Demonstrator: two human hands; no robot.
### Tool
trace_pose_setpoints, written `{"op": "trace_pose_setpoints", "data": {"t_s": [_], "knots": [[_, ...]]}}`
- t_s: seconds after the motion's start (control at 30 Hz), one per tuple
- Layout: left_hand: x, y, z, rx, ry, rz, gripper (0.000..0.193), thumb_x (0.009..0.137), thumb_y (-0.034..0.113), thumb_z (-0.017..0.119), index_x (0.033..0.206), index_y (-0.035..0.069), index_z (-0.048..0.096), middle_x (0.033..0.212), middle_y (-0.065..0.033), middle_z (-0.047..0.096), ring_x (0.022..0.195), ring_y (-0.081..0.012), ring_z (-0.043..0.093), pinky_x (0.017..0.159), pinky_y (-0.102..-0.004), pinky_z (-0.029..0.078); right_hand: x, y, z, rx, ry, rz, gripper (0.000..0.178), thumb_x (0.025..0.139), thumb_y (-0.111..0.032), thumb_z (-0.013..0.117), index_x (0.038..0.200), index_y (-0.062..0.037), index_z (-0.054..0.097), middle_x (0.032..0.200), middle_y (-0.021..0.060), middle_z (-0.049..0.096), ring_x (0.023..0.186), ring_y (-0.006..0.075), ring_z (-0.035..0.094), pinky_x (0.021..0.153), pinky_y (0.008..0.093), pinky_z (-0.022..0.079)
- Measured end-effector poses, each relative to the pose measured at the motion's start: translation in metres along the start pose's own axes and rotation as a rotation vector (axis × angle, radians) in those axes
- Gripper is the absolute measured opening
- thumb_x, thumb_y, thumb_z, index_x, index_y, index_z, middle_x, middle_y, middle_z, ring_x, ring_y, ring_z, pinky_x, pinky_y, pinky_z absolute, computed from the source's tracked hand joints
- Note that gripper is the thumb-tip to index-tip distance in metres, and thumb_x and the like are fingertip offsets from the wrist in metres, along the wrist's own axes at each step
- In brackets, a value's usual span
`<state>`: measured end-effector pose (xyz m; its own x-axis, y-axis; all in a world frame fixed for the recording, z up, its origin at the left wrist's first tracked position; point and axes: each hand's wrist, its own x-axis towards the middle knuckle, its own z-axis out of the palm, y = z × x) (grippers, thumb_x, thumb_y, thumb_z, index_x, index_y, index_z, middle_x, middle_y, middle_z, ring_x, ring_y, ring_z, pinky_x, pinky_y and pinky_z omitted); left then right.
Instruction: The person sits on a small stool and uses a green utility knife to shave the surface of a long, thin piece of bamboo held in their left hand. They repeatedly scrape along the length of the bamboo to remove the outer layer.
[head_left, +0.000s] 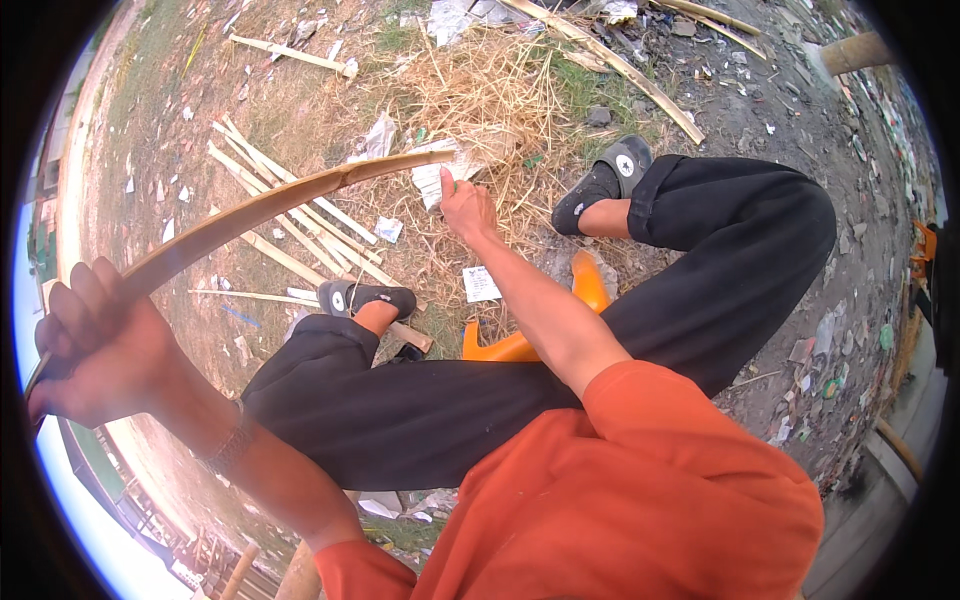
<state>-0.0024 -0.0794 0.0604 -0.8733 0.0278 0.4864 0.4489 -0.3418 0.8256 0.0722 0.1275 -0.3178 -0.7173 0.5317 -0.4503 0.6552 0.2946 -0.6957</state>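
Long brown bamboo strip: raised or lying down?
Raised: the left hand grips the strip, which passes over pale slender strips on the ground.

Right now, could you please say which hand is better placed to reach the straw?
Probably the right hand: it is nearer the straw, while the left hand grips the long strip.

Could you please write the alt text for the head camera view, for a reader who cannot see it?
A person's left hand grips one end of a long, curved, tan wooden strip; the right hand is close to its far end. Near the black-trousered legs, several narrow, pale wooden strips and dry, yellow straw lie on the littered, brown ground.
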Motion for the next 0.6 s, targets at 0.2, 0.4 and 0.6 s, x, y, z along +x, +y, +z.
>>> {"op": "trace_pose_setpoints", "data": {"t_s": [0.2, 0.4, 0.6], "knots": [[0.008, -0.005, 0.0, -0.042, -0.007, -0.013, 0.065, 0.075, 0.074, 0.048, 0.056, 0.013, 0.032, 0.056, 0.0011, 0.019, 0.058, -0.014, 0.019, 0.056, -0.0306, 0.016, -0.007, -0.007, -0.011, 0.017, -0.067, 0.093, 0.071, 0.096, -0.051, 0.025, 0.081, 0.0038, 0.068, 0.083, 0.0295, 0.064, 0.078, 0.0427, 0.063, 0.074, 0.0488, 0.049], [-0.01, -0.007, 0.037, 0.219, 0.239, 0.086, 0.068, 0.071, 0.076, 0.051, 0.057, 0.015, 0.027, 0.056, 0.0017, 0.018, 0.057, -0.0139, 0.019, 0.055, -0.0295, 0.016, -0.003, -0.012, -0.011, -0.02, -0.073, 0.049, 0.071, 0.095, -0.052, 0.027, 0.079, 0.0038, 0.067, 0.079, 0.0299, 0.063, 0.077, 0.042, 0.063, 0.074, 0.0492, 0.05], [-0.019, -0.007, 0.061, 0.263, 0.226, 0.109, 0.069, 0.072, 0.079, 0.047, 0.056, 0.015, 0.025, 0.057, 0.002, 0.016, 0.056, -0.0142, 0.017, 0.054, -0.0297, 0.014, 0.013, 0.016, -0.008, -0.159, -0.003, 0.006, 0.068, 0.094, -0.053, 0.029, 0.091, 0.002, 0.068, 0.086, 0.0287, 0.064, 0.084, 0.0421, 0.063, 0.077, 0.0495, 0.048]]}}
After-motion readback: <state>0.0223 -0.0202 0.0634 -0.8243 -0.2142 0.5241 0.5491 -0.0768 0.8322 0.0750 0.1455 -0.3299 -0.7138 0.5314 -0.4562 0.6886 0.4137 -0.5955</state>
